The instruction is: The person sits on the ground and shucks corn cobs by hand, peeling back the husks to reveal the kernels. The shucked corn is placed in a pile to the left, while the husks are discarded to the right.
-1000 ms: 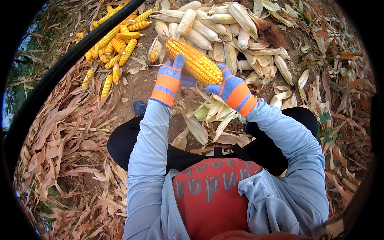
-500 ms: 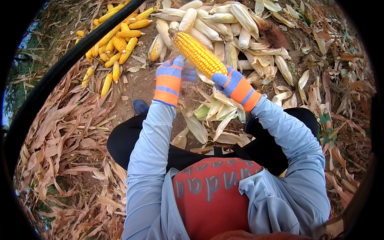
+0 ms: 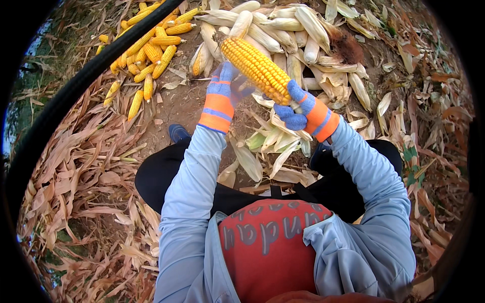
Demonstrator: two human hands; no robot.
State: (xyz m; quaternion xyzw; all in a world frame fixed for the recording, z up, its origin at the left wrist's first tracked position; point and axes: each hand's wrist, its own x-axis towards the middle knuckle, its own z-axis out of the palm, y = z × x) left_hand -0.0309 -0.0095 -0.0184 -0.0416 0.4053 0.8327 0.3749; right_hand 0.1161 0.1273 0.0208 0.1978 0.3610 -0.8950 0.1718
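A peeled yellow corn cob (image 3: 255, 68) is held tilted in front of me, its base toward my right hand (image 3: 309, 112). That hand, in a blue and orange glove, is closed around the pale stalk end. Beside the cob's left side is my left hand (image 3: 220, 97), gloved the same way; motion smears its fingers, so I cannot tell whether they touch the cob. Beneath the right hand lie loose pale husks (image 3: 275, 139). Just beyond the cob spreads a heap of corn ears in their husks (image 3: 268, 38).
Bare yellow cobs (image 3: 151, 53) are piled at the far left, a few lying apart on the soil. Dry brown leaves (image 3: 86, 177) cover the ground on both sides. My bent legs (image 3: 159, 171) frame the near area. A thick black band (image 3: 83, 78) crosses the upper left.
My right hand has shifted slightly right and down, its grip now lower on the cob's stalk end, baring more of the base. My left hand has moved a little right and up.
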